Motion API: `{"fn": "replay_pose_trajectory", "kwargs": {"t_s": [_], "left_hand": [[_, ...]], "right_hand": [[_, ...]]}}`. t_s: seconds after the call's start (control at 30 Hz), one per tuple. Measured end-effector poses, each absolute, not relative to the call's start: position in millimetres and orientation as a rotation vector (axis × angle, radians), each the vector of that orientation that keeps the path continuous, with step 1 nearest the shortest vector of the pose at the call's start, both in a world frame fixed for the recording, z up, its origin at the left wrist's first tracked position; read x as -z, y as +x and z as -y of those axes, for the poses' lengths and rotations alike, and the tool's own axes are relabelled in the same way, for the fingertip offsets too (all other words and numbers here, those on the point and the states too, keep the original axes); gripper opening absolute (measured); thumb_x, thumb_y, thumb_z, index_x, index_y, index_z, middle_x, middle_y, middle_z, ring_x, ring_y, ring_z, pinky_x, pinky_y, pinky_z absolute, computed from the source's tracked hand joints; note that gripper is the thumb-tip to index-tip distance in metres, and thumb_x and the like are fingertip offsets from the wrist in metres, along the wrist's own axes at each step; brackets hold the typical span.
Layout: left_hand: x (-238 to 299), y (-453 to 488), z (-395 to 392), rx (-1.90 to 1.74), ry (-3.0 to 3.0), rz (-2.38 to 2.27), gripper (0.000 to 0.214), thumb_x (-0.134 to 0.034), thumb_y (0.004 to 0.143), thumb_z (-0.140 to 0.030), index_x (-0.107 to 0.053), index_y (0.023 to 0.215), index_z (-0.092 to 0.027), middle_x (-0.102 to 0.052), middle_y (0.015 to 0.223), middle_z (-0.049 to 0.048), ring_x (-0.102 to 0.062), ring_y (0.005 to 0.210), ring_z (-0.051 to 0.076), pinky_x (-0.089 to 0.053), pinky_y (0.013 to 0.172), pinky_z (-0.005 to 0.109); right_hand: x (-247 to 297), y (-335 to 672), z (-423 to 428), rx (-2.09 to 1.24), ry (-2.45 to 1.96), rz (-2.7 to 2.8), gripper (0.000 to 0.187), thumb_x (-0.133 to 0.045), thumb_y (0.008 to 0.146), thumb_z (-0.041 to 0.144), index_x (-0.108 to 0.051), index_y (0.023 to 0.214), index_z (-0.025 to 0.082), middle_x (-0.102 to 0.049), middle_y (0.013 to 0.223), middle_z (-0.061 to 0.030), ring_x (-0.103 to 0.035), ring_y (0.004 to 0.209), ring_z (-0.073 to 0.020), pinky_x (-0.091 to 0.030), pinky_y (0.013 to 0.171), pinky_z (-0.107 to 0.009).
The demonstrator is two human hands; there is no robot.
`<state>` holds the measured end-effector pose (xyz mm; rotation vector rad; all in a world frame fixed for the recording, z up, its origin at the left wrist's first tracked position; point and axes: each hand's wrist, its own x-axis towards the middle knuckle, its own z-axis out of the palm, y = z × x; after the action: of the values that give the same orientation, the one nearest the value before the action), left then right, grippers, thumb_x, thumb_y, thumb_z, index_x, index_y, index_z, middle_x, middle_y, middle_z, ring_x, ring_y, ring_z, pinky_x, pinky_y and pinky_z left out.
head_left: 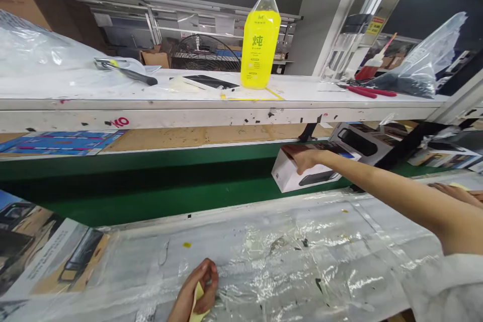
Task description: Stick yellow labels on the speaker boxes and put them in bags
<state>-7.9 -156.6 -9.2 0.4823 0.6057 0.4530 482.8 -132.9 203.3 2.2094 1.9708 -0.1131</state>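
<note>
The person's right hand (304, 157) is lying open on top of a white box (287, 173), which is sitting on a green belt (151, 196). The left hand (199, 287) is curling shut around a yellow paper (196, 303), and its fingers are hiding part of it. Another hand (453, 193) is showing at the right edge, cut off, and nobody could tell whose it is.

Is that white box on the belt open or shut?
Looks shut: no raised flap, though the right hand covers part of the white box.
</note>
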Motion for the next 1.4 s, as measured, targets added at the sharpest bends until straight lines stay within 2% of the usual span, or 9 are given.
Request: {"fn": "replay_pose_trajectory", "kwargs": {"t_s": [0.17, 0.27, 0.5, 0.67, 0.83, 1.0, 1.13, 1.27, 1.4], "left_hand": [[-3, -15, 158, -0.463, 0.490, -0.544, 0.045, -0.084, 0.078, -0.056, -0.068, 0.081, -0.014, -0.064, 0.065, -0.0014, -0.018, 0.032, -0.005, -0.010, 0.037, 0.015], [-23, -25, 150, -0.483, 0.468, -0.572, 0.048, -0.075, 0.083, -0.060, -0.068, 0.080, -0.013, -0.060, 0.062, -0.0001, -0.022, 0.035, -0.001, -0.014, 0.039, 0.017], [-130, -41, 109, -0.843, 0.626, -0.341, 0.037, -0.067, 0.078, -0.042, -0.050, 0.058, -0.017, -0.034, 0.054, -0.0036, -0.022, 0.047, 0.007, -0.019, 0.045, 0.023], [-242, -39, 119, -0.999, 1.040, -0.156, 0.031, -0.064, 0.084, -0.032, -0.047, 0.062, -0.019, -0.031, 0.057, -0.0038, -0.022, 0.051, 0.011, -0.023, 0.050, 0.026], [-301, -20, 130, -1.126, 1.340, -0.120, 0.024, -0.062, 0.091, -0.030, -0.053, 0.071, -0.020, -0.040, 0.060, -0.0033, -0.028, 0.052, 0.012, -0.024, 0.053, 0.028], [-280, 2, 92, -1.198, 1.608, -0.440, 0.024, -0.060, 0.098, -0.038, -0.069, 0.085, -0.019, -0.063, 0.085, 0.0027, -0.046, 0.066, 0.013, -0.033, 0.060, 0.027], [-236, 8, 58, -0.950, 1.557, -0.637, 0.046, -0.059, 0.096, -0.059, -0.077, 0.107, -0.018, -0.073, 0.110, 0.0108, -0.062, 0.092, 0.023, -0.043, 0.071, 0.027], [-209, -1, 49, -0.833, 1.489, -0.626, 0.049, -0.069, 0.090, -0.058, -0.077, 0.113, -0.017, -0.075, 0.105, 0.0102, -0.061, 0.077, 0.019, -0.040, 0.064, 0.026], [-203, -16, 56, -0.885, 1.546, -0.586, 0.042, -0.076, 0.087, -0.050, -0.077, 0.115, -0.018, -0.069, 0.079, 0.0027, -0.043, 0.058, 0.011, -0.027, 0.055, 0.024]], "right_hand": [[-220, 400, 164, 0.050, 2.069, -2.219, 0.121, -0.084, 0.061, 0.035, -0.023, 0.163, 0.012, -0.037, 0.163, -0.0219, -0.038, 0.150, -0.0413, -0.035, 0.124, -0.048], [-242, 363, 205, -0.089, 2.118, -2.522, 0.123, -0.082, 0.066, 0.040, -0.014, 0.166, 0.022, -0.031, 0.165, -0.0167, -0.032, 0.153, -0.0422, -0.035, 0.126, -0.054], [-258, 322, 283, 0.150, 2.778, -2.994, 0.130, -0.095, 0.053, 0.046, -0.027, 0.163, 0.044, -0.038, 0.163, -0.0024, -0.040, 0.145, -0.0532, -0.034, 0.124, -0.067], [-234, 286, 287, 0.733, 2.948, -3.174, 0.125, -0.093, 0.054, 0.061, -0.033, 0.162, 0.042, -0.050, 0.156, -0.0056, -0.055, 0.134, -0.0494, -0.051, 0.111, -0.064], [-213, 270, 273, 0.840, 2.852, -3.259, 0.110, -0.090, 0.066, 0.059, -0.036, 0.161, 0.040, -0.049, 0.158, -0.0057, -0.051, 0.142, -0.0428, -0.048, 0.116, -0.058], [-205, 280, 258, 1.019, 2.734, -3.285, 0.112, -0.089, 0.069, 0.059, -0.032, 0.163, 0.037, -0.042, 0.164, -0.0068, -0.045, 0.148, -0.0391, -0.044, 0.120, -0.056], [-201, 288, 241, 1.121, 2.726, -3.313, 0.114, -0.087, 0.068, 0.067, -0.034, 0.163, 0.033, -0.044, 0.163, -0.0096, -0.046, 0.147, -0.0389, -0.044, 0.119, -0.055], [-197, 296, 220, 1.309, 2.610, -3.362, 0.114, -0.083, 0.068, 0.075, -0.034, 0.163, 0.032, -0.045, 0.163, -0.0095, -0.044, 0.149, -0.0388, -0.040, 0.123, -0.053], [-195, 304, 203, 1.474, 2.506, -3.314, 0.119, -0.081, 0.064, 0.081, -0.037, 0.161, 0.028, -0.042, 0.165, -0.0123, -0.040, 0.151, -0.0422, -0.038, 0.123, -0.055]]}}
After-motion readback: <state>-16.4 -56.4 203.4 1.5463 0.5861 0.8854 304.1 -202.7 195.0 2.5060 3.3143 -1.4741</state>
